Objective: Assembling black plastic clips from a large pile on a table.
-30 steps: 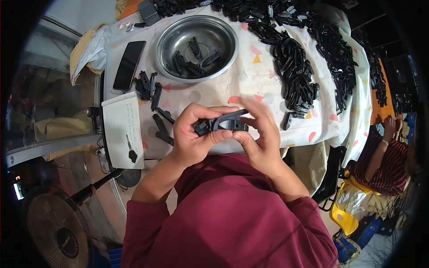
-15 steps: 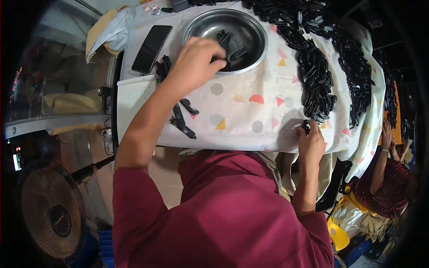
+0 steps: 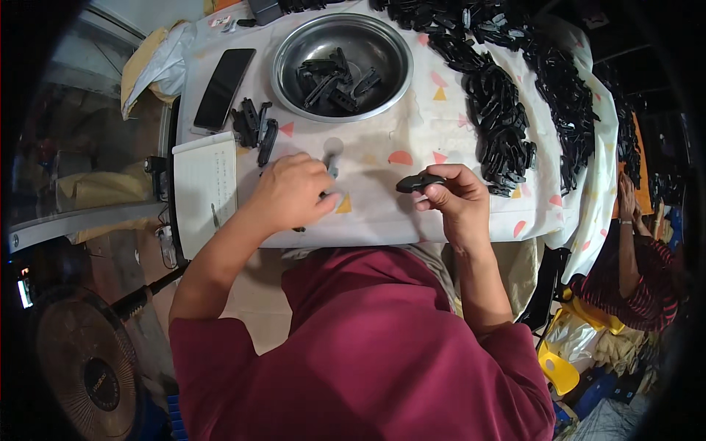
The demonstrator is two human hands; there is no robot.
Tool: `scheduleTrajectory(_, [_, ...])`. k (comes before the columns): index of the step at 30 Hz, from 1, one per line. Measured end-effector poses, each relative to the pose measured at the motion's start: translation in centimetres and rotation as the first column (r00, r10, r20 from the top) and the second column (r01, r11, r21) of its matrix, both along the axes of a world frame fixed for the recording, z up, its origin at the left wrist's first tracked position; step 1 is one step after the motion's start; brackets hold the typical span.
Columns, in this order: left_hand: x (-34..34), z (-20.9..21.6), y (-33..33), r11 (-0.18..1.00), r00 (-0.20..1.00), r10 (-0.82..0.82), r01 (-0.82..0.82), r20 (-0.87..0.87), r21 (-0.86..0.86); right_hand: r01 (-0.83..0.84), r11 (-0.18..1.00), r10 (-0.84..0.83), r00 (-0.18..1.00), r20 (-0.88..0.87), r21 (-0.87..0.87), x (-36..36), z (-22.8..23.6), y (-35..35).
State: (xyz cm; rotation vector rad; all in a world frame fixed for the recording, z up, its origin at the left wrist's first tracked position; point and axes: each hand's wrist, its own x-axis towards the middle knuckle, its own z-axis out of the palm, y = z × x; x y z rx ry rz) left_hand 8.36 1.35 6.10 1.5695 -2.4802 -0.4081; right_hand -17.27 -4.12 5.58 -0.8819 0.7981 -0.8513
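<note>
My right hand (image 3: 462, 200) pinches a long black plastic part (image 3: 421, 182) between thumb and fingertips, just above the table. To its left, my left hand (image 3: 296, 192) is closed with curled fingers around another slim dark part (image 3: 332, 166), blurred and mostly covered by the fingers. Beyond my left hand lie several black plastic parts (image 3: 257, 128) in a small group. A steel bowl (image 3: 403, 82) at the far middle of the table holds several more loose black parts (image 3: 323, 77).
A phone (image 3: 224, 88) and a lined notebook (image 3: 193, 189) lie at the left. Large heaps of black parts (image 3: 498, 117) cover the right side of the patterned tablecloth (image 3: 368, 220). A fan (image 3: 95, 367) stands at lower left. Another person's hands (image 3: 627, 198) are at far right.
My left hand has come back from the bowl toward the table's near edge. More parts lie in the bowl. My right hand has moved left from the heap, carrying a black part.
</note>
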Motion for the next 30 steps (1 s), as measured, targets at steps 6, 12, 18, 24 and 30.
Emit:
scheduleTrajectory(6, [-2.4,-0.9,-0.5,0.74,0.434,0.646,-0.153,-0.628,0.655,-0.126,0.971,0.101,0.986,-0.131,-0.202,1.0,0.9,1.8])
scheduleTrajectory(12, [-3.0,1.9,-0.7,0.781,0.328,0.524,0.182,-0.786,0.597,-0.24,0.652,-0.119,0.904,-0.41,-0.719,2.2,1.8,1.6])
scheduleTrajectory(18, [-4.9,4.4,0.2,0.996,0.872,0.086,-0.069,-0.482,0.053,-0.132,0.497,-0.356,0.87,-0.34,-0.858,2.2,0.9,2.3])
scheduleTrajectory(24, [-4.9,2.9,0.5,0.852,0.598,0.441,-0.045,-0.67,0.521,-0.228,0.386,-0.285,0.892,-0.35,-0.894,2.4,1.0,2.2])
scheduleTrajectory(30, [-4.7,1.9,0.5,0.997,0.839,0.072,-0.059,-0.539,0.041,-0.333,0.658,-0.241,0.756,-0.608,-0.675,1.8,1.4,3.2])
